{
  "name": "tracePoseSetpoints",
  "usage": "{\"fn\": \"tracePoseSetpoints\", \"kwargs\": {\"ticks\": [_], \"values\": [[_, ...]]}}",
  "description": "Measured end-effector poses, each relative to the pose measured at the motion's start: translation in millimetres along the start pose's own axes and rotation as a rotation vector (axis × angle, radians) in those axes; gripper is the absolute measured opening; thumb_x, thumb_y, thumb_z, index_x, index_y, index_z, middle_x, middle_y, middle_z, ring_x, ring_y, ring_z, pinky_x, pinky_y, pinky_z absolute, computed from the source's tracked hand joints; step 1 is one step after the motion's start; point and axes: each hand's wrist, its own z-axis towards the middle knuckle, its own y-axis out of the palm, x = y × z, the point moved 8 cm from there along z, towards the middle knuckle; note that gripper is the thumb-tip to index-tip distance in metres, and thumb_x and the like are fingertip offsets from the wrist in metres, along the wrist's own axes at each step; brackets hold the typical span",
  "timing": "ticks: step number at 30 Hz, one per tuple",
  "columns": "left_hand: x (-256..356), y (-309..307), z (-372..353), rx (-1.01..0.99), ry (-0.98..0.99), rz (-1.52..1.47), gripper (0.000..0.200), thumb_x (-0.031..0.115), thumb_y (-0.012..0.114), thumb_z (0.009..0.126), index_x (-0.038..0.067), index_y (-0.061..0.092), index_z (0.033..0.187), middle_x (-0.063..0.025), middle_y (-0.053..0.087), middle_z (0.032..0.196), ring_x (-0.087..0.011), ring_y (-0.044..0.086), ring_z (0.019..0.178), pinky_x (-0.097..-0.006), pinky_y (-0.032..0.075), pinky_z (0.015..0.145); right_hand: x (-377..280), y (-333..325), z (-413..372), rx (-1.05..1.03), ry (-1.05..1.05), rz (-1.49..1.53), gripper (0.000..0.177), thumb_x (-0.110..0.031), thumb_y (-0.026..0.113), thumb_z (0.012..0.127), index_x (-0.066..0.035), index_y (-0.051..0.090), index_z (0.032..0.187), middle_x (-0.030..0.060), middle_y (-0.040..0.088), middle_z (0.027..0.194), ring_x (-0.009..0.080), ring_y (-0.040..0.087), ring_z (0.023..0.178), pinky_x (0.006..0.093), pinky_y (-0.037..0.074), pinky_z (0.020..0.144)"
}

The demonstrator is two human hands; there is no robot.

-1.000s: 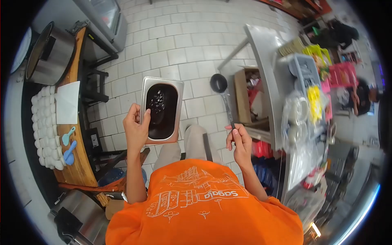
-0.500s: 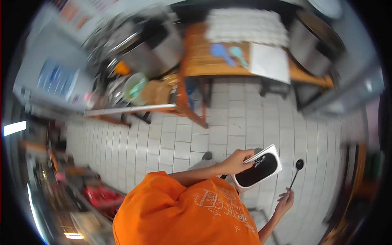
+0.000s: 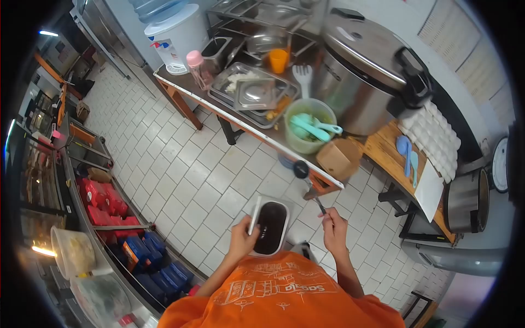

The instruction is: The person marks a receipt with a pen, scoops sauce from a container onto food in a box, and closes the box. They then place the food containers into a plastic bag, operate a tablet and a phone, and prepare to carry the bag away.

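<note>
Gripped by its left side, a white rectangular container (image 3: 256, 210) with rounded corners is in my left hand (image 3: 243, 238). Dark brown, glossy liquid or sauce (image 3: 272, 227) lies inside it. My right hand (image 3: 334, 230) has its fingers closed around the handle of a ladle (image 3: 301, 169). The ladle's small dark bowl points up and away from me, apart from the container and in front of the table's near edge. Both hands are in front of my orange shirt (image 3: 284, 298), above the tiled floor.
Ahead stands a table (image 3: 240, 119) with metal trays (image 3: 257, 95), an orange cup (image 3: 278, 60), a green tub with turquoise utensils (image 3: 310, 136) and a large pot (image 3: 361, 71). Egg trays (image 3: 432, 139) rest on a wooden table at right. Red packets (image 3: 104, 197) fill a shelf at left.
My view has turned left, towards the table with trays. The container and the ladle are still held; the ladle has come closer to the container and to the table edge.
</note>
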Motion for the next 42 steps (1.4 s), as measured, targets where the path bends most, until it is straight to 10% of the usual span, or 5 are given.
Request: {"fn": "tracePoseSetpoints", "kwargs": {"ticks": [13, 18, 24, 30, 42], "values": [[-81.2, -236.2, 185.8, 0.536, -0.123, -0.153, 0.022, -0.001, 0.058, 0.084, 0.005, 0.041, 0.072, 0.0033, 0.044, 0.063, -0.0030, 0.038, 0.058, -0.0213, 0.031, 0.052, -138.7, 173.1, 299.1, 0.089, -0.114, 0.063, 0.014, -0.008, 0.050, 0.093, -0.002, 0.060, 0.101, 0.0058, 0.053, 0.055, 0.0116, 0.051, 0.047, 0.0278, 0.039, 0.047], [-73.9, -296.7, 250.0, 0.624, -0.136, -0.115, 0.021, 0.000, 0.057, 0.085, 0.005, 0.041, 0.072, 0.0029, 0.044, 0.063, -0.0034, 0.038, 0.060, -0.0212, 0.032, 0.053, -209.6, 245.1, 448.3, 0.124, -0.374, -0.185, 0.015, -0.013, 0.055, 0.089, -0.001, 0.063, 0.095, 0.0163, 0.060, 0.061, 0.0345, 0.060, 0.057, 0.0390, 0.046, 0.053], [-87.1, -350.5, 323.6, 0.612, -0.208, -0.150, 0.022, 0.001, 0.058, 0.086, 0.005, 0.041, 0.072, 0.0030, 0.044, 0.065, -0.0034, 0.036, 0.059, -0.0216, 0.030, 0.052, -235.4, 357.8, 564.6, -0.290, -0.341, -0.623, 0.027, -0.026, 0.056, 0.089, -0.001, 0.064, 0.093, 0.0186, 0.064, 0.073, 0.0379, 0.061, 0.071, 0.0461, 0.049, 0.068], [-117.5, -396.5, 419.5, 0.347, -0.218, -0.185, 0.022, 0.002, 0.058, 0.085, 0.005, 0.041, 0.071, 0.0031, 0.042, 0.062, -0.0031, 0.035, 0.058, -0.0216, 0.029, 0.051, -238.4, 429.9, 693.3, 0.035, -0.733, -0.496, 0.024, -0.019, 0.067, 0.080, -0.002, 0.063, 0.096, 0.0181, 0.062, 0.095, 0.0377, 0.060, 0.092, 0.0431, 0.050, 0.078], [-140.7, -435.2, 498.0, -0.038, -0.151, -0.047, 0.018, 0.003, 0.056, 0.085, 0.004, 0.043, 0.073, 0.0014, 0.046, 0.064, -0.0040, 0.040, 0.058, -0.0220, 0.032, 0.050, -258.3, 352.4, 535.0, 0.050, -0.475, -0.570, 0.016, -0.003, 0.063, 0.078, -0.003, 0.066, 0.094, 0.0125, 0.062, 0.083, 0.0305, 0.063, 0.075, 0.0373, 0.051, 0.067]]}}
